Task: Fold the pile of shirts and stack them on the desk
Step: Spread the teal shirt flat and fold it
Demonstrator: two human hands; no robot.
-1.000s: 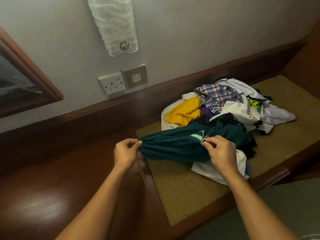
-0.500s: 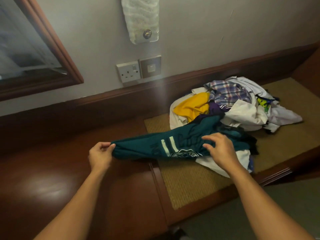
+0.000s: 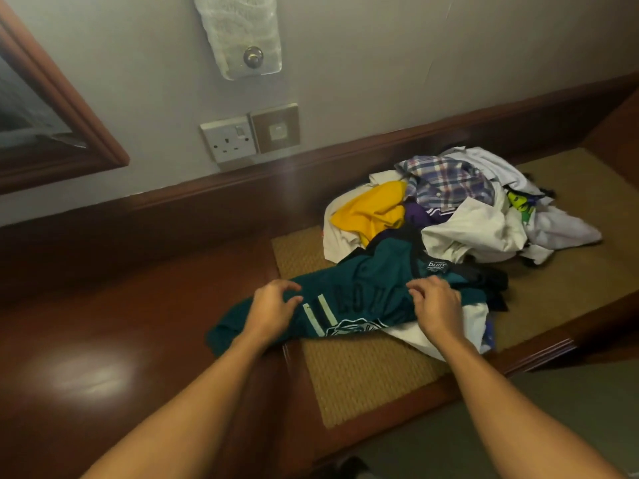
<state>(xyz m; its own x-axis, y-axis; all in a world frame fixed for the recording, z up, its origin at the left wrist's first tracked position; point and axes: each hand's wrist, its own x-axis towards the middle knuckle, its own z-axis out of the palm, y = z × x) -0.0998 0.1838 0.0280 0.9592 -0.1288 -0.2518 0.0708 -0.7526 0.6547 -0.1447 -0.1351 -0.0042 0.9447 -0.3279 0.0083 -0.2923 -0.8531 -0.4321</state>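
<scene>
A dark teal shirt [image 3: 366, 295] with pale stripes and lettering lies stretched from the clothes pile [image 3: 466, 229] onto the glossy wooden desk [image 3: 121, 323]. My left hand [image 3: 273, 309] sits on the shirt's left part, thumb and fingers curled into the fabric. My right hand [image 3: 435, 305] is on its right part, near the collar label, fingertips bent into the cloth. The shirt's left end lies loose on the desk. The pile holds yellow, plaid, purple and white shirts, crumpled together.
The pile rests on a woven tan mat [image 3: 363, 382] set into the lower right section. A wooden back rail [image 3: 173, 216] runs along the wall, with a power socket [image 3: 230, 138], a mirror frame [image 3: 86, 133] and a wall lamp [image 3: 242, 32] above.
My left hand let go of the shirt's far left end and moved right to its middle. The shirt now lies lower, spread across the desk edge. My right hand stays at the collar.
</scene>
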